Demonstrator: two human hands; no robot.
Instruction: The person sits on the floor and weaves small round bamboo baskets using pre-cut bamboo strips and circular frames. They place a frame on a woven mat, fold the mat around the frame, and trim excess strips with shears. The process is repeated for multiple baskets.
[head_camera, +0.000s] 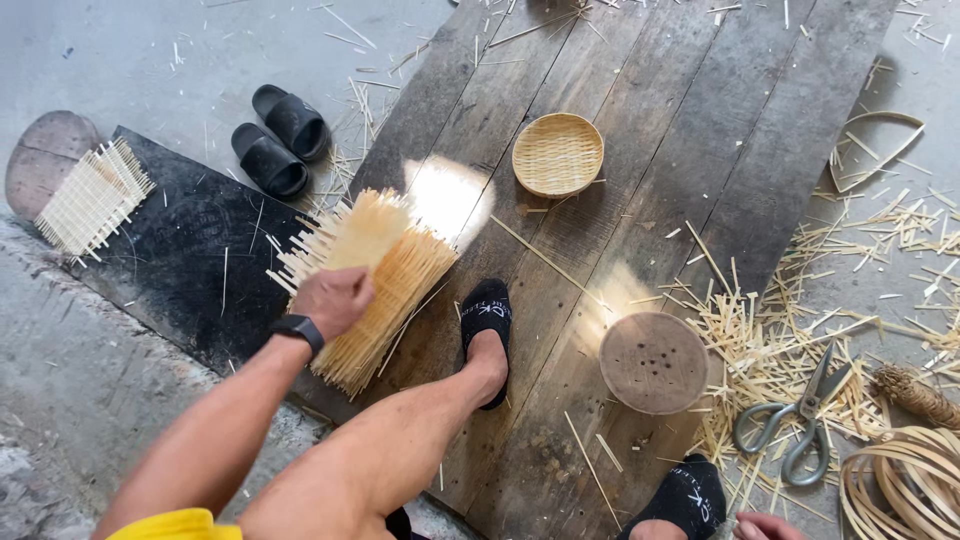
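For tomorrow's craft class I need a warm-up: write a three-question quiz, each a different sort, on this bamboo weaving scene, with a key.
1. True or false: the left hand rests on a woven bamboo mat lying on the wooden boards.
2. Multiple choice: the scissors lie (A) inside the round basket, (B) on the bamboo offcuts right of the round wooden disc, (C) beside the black slippers.
3. Fill in: the left wrist wears a black ____.

Key: 1 true; 2 B; 3 watch.
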